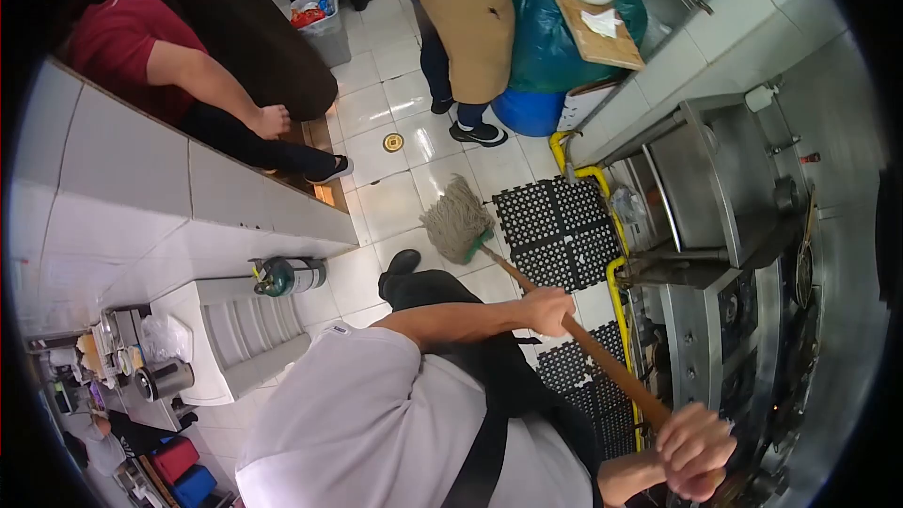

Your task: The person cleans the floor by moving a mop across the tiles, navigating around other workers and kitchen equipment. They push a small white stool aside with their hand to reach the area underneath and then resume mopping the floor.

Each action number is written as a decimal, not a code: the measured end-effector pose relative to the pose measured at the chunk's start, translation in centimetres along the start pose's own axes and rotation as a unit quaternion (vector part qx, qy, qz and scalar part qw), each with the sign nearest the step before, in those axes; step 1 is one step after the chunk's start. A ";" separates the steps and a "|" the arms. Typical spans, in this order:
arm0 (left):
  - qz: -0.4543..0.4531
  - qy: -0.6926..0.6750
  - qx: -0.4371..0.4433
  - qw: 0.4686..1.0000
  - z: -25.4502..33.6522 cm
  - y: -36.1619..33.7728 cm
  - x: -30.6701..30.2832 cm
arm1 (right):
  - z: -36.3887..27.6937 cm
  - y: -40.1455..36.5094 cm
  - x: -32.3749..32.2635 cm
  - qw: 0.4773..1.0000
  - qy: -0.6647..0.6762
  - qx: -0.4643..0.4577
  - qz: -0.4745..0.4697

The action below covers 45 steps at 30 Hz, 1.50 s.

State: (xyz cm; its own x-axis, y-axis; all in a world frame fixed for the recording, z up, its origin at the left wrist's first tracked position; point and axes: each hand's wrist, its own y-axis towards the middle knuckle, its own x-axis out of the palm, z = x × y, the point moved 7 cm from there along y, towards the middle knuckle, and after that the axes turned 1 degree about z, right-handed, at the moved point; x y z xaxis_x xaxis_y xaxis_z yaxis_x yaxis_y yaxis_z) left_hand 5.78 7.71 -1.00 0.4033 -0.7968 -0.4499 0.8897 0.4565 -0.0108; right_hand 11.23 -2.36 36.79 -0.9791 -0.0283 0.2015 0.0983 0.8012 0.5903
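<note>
A string mop with a grey head [456, 218] rests on the white tiled floor, its strands spread out. A green clamp [479, 246] joins the head to a long wooden handle [607, 362]. My left hand [548, 310] is wrapped round the middle of the handle. Higher up, near the handle's top end, my right hand [696, 452] is closed round it. The handle slants across in front of my body. Beside the mop head lies a black perforated rubber mat [557, 230].
A person in a tan apron [461, 33] stands ahead by a blue bin [531, 113]. Another, in a red sleeve [132, 33], is at a doorway left. Yellow pipe [616, 292] and a stove [705, 334] line the right. A green gas cylinder [292, 276] stands left.
</note>
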 end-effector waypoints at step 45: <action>-0.203 0.300 -0.172 0.916 -31.0 -30.7 -27.2 | 20.9 -7.1 36.9 0.974 -0.170 0.152 0.007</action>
State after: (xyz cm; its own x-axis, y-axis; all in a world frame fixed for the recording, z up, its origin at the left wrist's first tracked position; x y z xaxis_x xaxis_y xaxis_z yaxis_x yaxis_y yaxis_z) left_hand -39.18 27.65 -16.10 -0.2283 -0.6140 -0.7556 0.7783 0.3513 -0.5205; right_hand -29.33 3.38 23.68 -0.9854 0.1418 -0.0937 0.1050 0.9413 0.3208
